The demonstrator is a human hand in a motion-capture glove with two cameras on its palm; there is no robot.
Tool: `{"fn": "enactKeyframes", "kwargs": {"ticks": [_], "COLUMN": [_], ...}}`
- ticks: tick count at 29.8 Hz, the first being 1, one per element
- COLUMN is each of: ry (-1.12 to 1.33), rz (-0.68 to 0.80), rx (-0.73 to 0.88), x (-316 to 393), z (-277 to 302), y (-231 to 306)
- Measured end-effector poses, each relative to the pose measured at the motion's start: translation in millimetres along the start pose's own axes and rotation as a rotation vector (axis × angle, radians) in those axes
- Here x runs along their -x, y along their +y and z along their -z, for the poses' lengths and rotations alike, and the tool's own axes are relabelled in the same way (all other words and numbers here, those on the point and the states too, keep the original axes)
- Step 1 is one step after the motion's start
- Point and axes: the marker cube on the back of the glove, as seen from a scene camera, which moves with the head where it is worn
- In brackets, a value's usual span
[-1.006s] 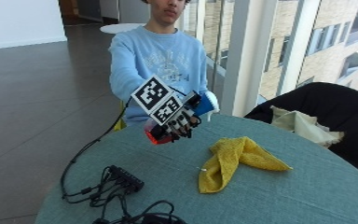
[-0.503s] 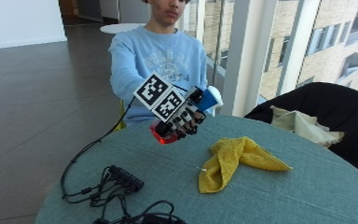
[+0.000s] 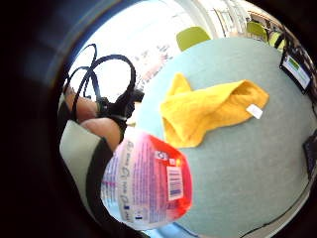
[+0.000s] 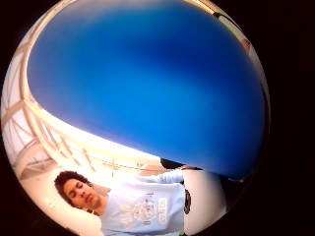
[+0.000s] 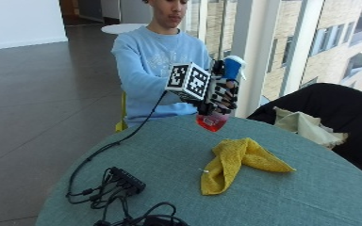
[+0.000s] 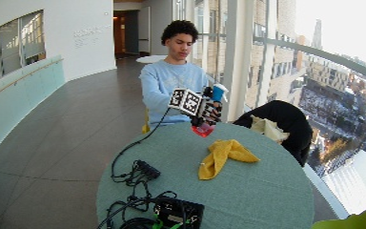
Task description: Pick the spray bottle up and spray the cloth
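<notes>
Spray bottle [image 5: 220, 96] held up off the table [image 5: 168, 160], above its near-person edge, blue trigger head at the top and red liquid base at the bottom, roughly upright with a slight tilt. Gripped around the neck and upper body by the gloved right hand [image 5: 222, 94], fingers curled about it; whether one sits on the trigger cannot be told. Seen close against the palm in the little-finger-side view, label and barcode facing out, red base over the table surface. Yellow cloth [image 5: 239, 162] lying crumpled on the table, apart from the bottle and lower, further toward the table's middle, small white tag showing in the palm view. Black cable bundle [image 5: 115, 186] near the table's other edge, well apart from the cloth. Dark chair with a pale cloth [image 5: 306, 127] beside the table. Pick-up judged done; aiming step in hand. Next likely calls for turning the nozzle toward the cloth, bringing it nearer, and squeezing the trigger.
</notes>
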Motion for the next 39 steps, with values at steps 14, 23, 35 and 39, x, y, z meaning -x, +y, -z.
{"fn": "enactKeyframes", "kwargs": {"ticks": [14,23,35,39], "ry": [-0.165,-0.199,-0.258,-0.251], "rz": [0.099,0.128,0.143,0.143], "rx": [-0.147,-0.151,-0.116,-0.113], "x": [38,37,35,33], "z": [-97,-149,-187,-192], "y": [-17,-18,-18,-16]}}
